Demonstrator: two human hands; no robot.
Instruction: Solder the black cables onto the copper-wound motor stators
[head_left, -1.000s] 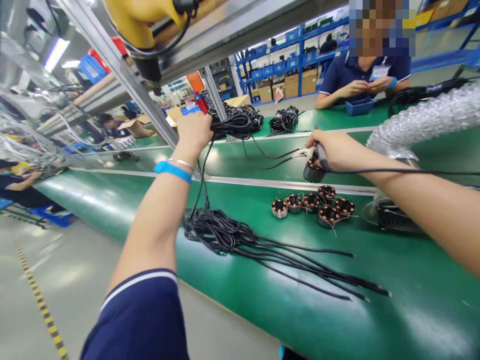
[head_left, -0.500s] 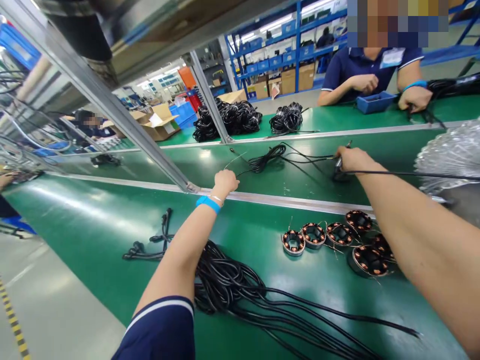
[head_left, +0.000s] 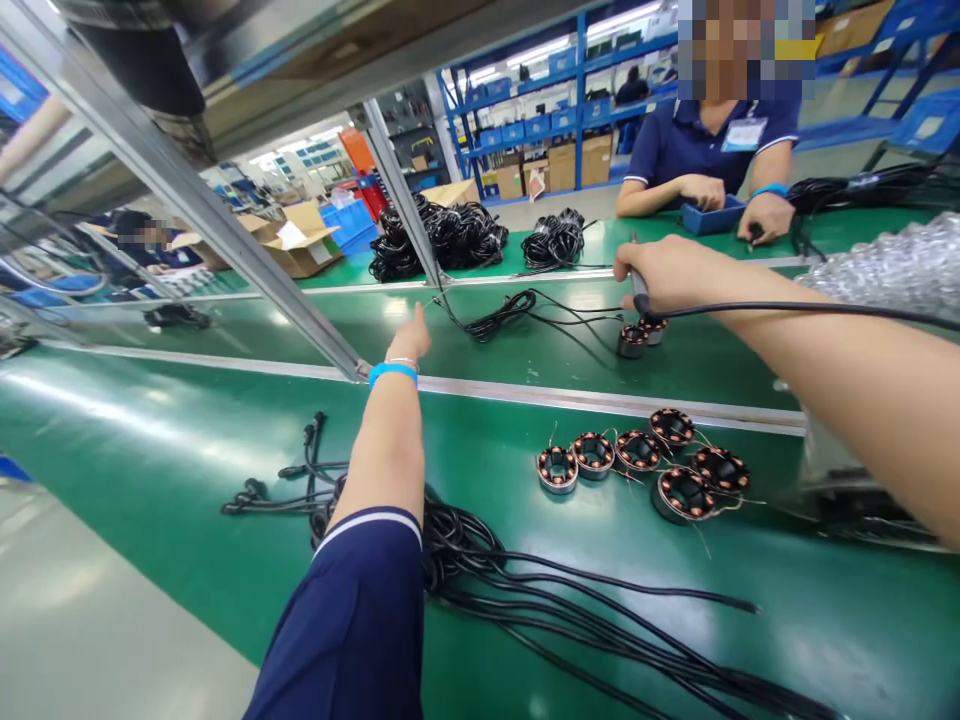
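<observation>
Head view: right hand [head_left: 671,273] partly hides its corded tool [head_left: 640,292].

At the far right a co-worker in a navy polo [head_left: 694,140] sits behind a small blue tray [head_left: 714,219]; a blue rack [head_left: 580,110] stands farther back, with brown boxes [head_left: 589,161] on its lowest level; left of it come an orange cabinet [head_left: 355,148], a blue bin [head_left: 349,236] and an open carton [head_left: 306,257]; a silvery ribbed duct [head_left: 900,265] lies at right; a metal post [head_left: 202,213] slants at left.
</observation>
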